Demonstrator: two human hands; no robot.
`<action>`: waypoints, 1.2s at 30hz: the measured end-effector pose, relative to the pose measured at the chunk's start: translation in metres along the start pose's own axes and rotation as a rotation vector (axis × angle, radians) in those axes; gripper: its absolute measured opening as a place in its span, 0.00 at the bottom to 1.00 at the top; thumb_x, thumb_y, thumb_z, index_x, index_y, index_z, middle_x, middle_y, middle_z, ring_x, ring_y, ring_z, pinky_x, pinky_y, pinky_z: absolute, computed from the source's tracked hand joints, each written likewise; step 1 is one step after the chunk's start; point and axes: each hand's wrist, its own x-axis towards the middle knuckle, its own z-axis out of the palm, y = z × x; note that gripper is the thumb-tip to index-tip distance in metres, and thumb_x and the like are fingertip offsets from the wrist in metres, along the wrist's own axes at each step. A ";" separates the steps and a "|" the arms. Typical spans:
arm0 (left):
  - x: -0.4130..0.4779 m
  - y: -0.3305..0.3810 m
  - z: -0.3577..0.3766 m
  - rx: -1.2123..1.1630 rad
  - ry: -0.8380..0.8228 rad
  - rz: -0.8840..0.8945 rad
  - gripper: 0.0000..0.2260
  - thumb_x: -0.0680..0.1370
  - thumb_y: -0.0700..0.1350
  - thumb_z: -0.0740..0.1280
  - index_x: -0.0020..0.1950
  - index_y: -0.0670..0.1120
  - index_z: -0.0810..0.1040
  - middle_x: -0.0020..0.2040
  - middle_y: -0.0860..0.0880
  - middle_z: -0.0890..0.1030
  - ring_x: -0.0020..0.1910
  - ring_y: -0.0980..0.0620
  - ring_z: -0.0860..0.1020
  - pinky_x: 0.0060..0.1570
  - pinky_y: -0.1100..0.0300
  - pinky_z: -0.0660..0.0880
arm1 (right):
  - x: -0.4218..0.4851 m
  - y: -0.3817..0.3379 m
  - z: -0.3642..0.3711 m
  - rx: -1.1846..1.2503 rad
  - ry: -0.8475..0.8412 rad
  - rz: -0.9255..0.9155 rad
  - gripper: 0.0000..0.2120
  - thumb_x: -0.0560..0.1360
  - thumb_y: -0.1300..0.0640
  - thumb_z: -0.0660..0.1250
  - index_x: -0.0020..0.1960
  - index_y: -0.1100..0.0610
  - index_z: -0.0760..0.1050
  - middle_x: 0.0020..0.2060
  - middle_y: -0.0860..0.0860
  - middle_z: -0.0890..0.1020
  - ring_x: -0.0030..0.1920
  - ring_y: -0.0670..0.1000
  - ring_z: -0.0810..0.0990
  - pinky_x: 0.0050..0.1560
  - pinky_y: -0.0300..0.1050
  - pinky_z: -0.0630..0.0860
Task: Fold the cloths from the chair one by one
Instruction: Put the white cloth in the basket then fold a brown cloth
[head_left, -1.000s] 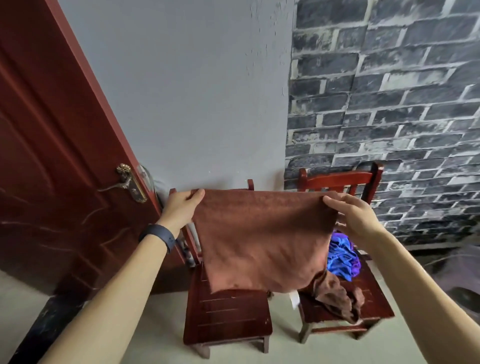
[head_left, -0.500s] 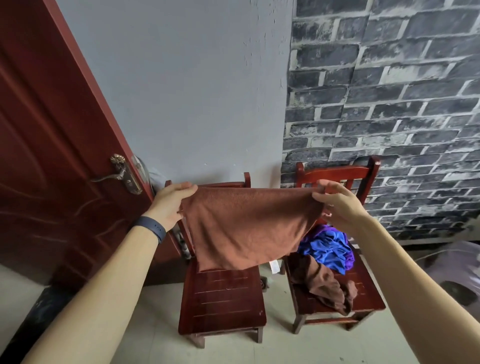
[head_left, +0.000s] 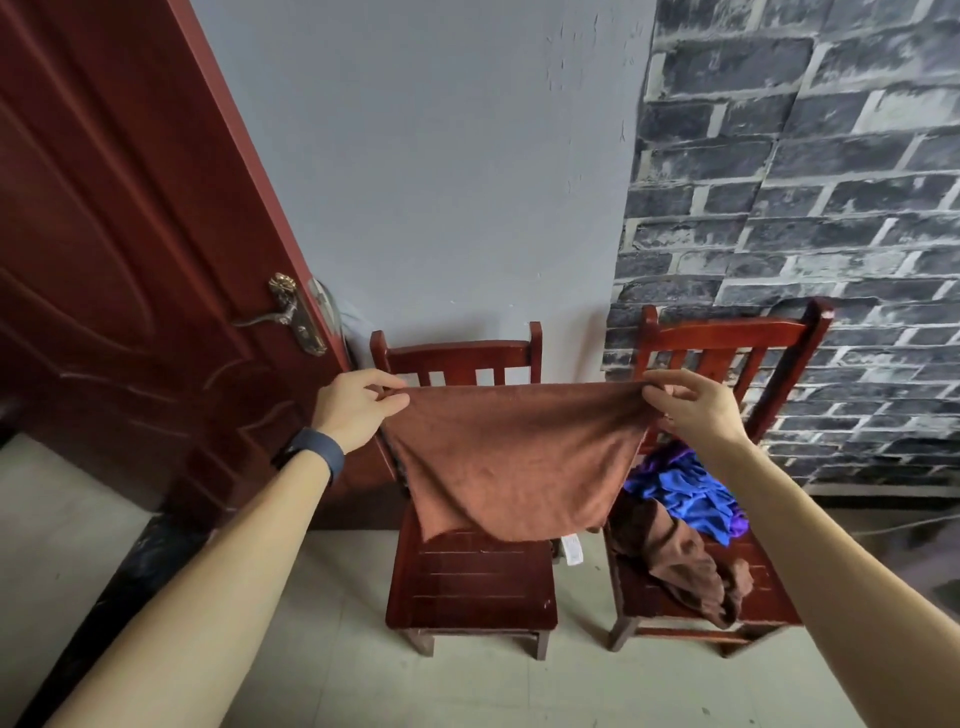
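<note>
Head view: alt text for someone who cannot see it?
Left hand and right hand pinch the top corners of a brown cloth, spread over the left chair. The right chair holds a blue cloth and a second brown cloth.

Brown cloth (head_left: 514, 467) aloft, perhaps doubled; blue cloth (head_left: 685, 488), brown heap (head_left: 675, 561) on chair (head_left: 727, 332)

Stretching both bare arms forward and slightly outward, keeping the hands well apart and at about the same height. Pinching one top corner of a brown cloth (head_left: 519, 467) between the thumb and curled fingers of the left hand (head_left: 358, 408), back of the hand facing up. Gripping the other top corner with the thumb and fingertips of the right hand (head_left: 696, 410). Wearing a dark band (head_left: 317, 457) around the left wrist.
</note>
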 end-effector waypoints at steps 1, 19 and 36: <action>-0.002 -0.005 0.001 -0.097 -0.037 -0.050 0.07 0.72 0.47 0.76 0.49 0.53 0.85 0.46 0.49 0.84 0.47 0.52 0.81 0.47 0.56 0.79 | -0.001 0.006 0.001 0.000 0.001 0.003 0.09 0.73 0.57 0.75 0.50 0.46 0.86 0.33 0.47 0.83 0.34 0.46 0.80 0.42 0.45 0.81; -0.130 -0.163 0.078 0.709 -0.299 -0.226 0.13 0.77 0.61 0.66 0.57 0.59 0.82 0.51 0.52 0.85 0.49 0.46 0.82 0.43 0.59 0.75 | -0.119 0.187 0.034 -0.838 -0.251 -0.300 0.06 0.71 0.60 0.77 0.47 0.53 0.85 0.40 0.50 0.82 0.40 0.57 0.83 0.39 0.45 0.78; 0.062 -0.293 0.149 0.732 -0.499 -0.203 0.10 0.80 0.55 0.64 0.53 0.51 0.80 0.48 0.45 0.84 0.47 0.42 0.81 0.42 0.53 0.78 | 0.024 0.225 0.204 -1.053 -0.440 0.281 0.11 0.80 0.47 0.61 0.57 0.50 0.77 0.49 0.57 0.83 0.50 0.63 0.81 0.46 0.51 0.78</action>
